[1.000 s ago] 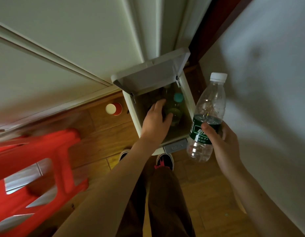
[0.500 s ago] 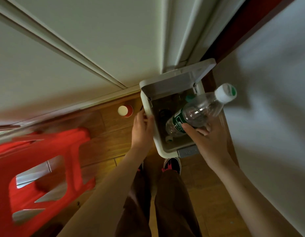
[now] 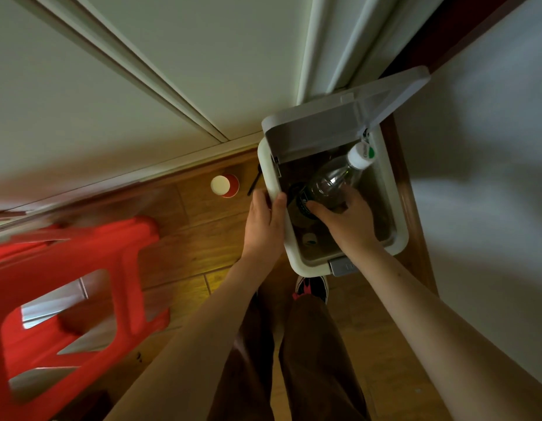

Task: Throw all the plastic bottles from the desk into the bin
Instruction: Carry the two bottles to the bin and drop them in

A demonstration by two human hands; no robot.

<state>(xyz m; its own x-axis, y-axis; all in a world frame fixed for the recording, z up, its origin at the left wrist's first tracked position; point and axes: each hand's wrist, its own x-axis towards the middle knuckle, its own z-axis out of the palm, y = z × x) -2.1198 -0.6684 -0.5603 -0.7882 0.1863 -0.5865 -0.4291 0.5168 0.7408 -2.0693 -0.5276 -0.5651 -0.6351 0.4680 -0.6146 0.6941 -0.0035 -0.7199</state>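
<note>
- Bottle (image 3: 332, 185) of clear plastic, with a white cap (image 3: 360, 154), is lying slanted inside the open white bin (image 3: 399, 208), its cap pointing toward the far right corner under the raised lid (image 3: 339, 126).
- The right hand (image 3: 344, 220) is reaching into the bin, and its fingers are wrapping around the lower, labelled part of the bottle.
- The left hand (image 3: 263, 220) is gripping the left rim of the bin, thumb over the edge, probably to keep the bin from sliding.
- For a good release, the right hand should be opening only when the bottle is fully below the rim, so that it is not bouncing out.
- Other bottles seem to be resting at the bottom; it is too dark to count them.
- A red paper cup (image 3: 224, 185) is standing on the wooden floor (image 3: 187, 244) just beside the bin, and a red stool (image 3: 66, 299) is well apart on the left.
</note>
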